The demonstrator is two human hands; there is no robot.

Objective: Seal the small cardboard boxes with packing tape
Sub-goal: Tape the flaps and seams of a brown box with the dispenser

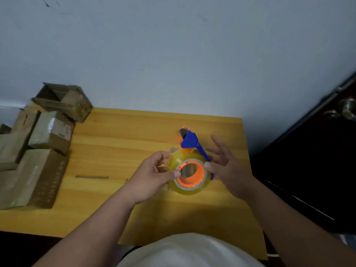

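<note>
- Your left hand (pixel 154 175) pinches the roll of clear yellowish packing tape on its orange and blue plastic dispenser (pixel 189 171): the thumb lies on the orange core rim, the fingers curl round the roll's left side.
- Your right hand (pixel 226 166) has a spread grip, with the fingers fanned out and straight beside the dispenser's blue arm; the thumb tip touches the right edge of the roll.
- The dispenser sits over the right half of the yellow wooden counter (pixel 119 143), close to your body. I cannot tell whether it rests on the surface or is lifted just above it.
- Its long axis runs away from you and slightly left: the roll is at the near end with its open core facing up towards you, and the blue cutter head points towards the far wall.
- Four brown cardboard boxes (pixel 38 147) can be counted in a stack at the counter's left edge; the hindmost one (pixel 63 101) stands with its flaps open. More may lie beyond the frame.
- Bare wood lies between the boxes and your left hand, and also beyond the dispenser up to the far edge.
- The counter's right edge runs just beside your right hand, with a dark door (pixel 317 160) past it.
- One short grey strip (pixel 92 177) lies flat on the wood, left of your left hand.
</note>
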